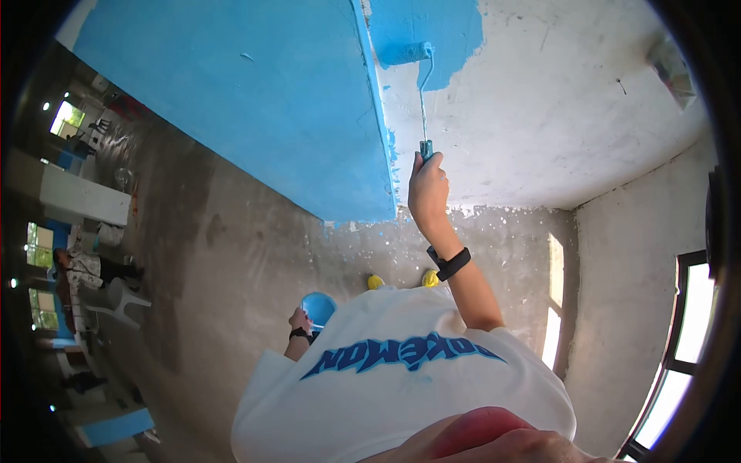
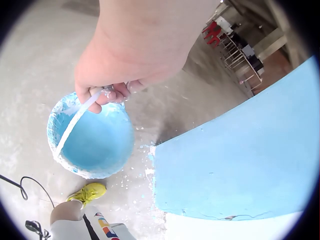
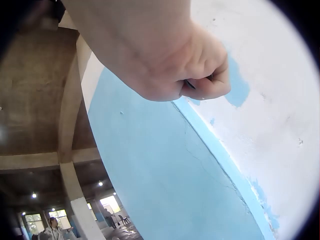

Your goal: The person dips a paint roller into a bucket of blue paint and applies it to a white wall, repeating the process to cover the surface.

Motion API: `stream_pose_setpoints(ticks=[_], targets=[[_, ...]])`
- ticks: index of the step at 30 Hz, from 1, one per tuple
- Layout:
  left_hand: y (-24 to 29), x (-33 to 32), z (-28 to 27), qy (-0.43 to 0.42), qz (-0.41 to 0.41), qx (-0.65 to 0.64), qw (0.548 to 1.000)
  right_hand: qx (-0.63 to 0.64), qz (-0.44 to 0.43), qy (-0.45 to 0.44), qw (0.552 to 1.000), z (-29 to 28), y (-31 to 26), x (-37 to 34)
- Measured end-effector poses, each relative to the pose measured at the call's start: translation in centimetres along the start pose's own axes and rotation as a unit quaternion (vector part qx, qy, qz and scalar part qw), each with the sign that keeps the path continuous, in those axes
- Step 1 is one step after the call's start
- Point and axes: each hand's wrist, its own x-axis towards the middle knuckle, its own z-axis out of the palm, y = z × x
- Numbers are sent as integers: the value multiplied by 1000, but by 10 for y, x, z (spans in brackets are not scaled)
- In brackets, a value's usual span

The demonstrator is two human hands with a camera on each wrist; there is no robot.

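Observation:
My right hand (image 1: 429, 189) grips the handle of a paint roller (image 1: 405, 53), arm stretched up in the head view. The roller's blue-coated sleeve lies against a fresh blue patch (image 1: 455, 31) on the white wall (image 1: 525, 108). In the right wrist view the curled right hand (image 3: 195, 70) hides most of the handle. Low at my side, my left hand (image 1: 299, 319) holds a bucket of blue paint (image 1: 318, 309). The left wrist view shows the fingers of the left hand (image 2: 130, 60) hooked round the bucket's white handle (image 2: 77, 120), with paint smears on the fingertips.
A blue-painted wall section (image 1: 231, 92) juts out left of the white wall. Paint specks dot the concrete floor (image 1: 231, 255). A window (image 1: 679, 347) stands at the right. Far left are a person (image 1: 85, 266) and a white plastic chair (image 1: 123, 302).

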Motion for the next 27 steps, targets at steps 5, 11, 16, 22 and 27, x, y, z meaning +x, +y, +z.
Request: stream_pose_setpoints(ticks=[5, 11, 16, 22, 27], targets=[[7, 3, 8, -8, 11, -13, 1000, -30, 17, 8, 999, 23, 22, -3], [12, 3, 10, -10, -2, -12, 1000, 25, 76, -16, 997, 55, 62, -14], [9, 11, 6, -34, 1, -2, 999, 165, 34, -27, 985, 51, 77, -8], [4, 14, -2, -35, 13, -8, 999, 193, -7, -39, 980, 36, 63, 16], [1, 13, -5, -25, 16, -2, 1000, 185, 17, -43, 982, 57, 65, 13]])
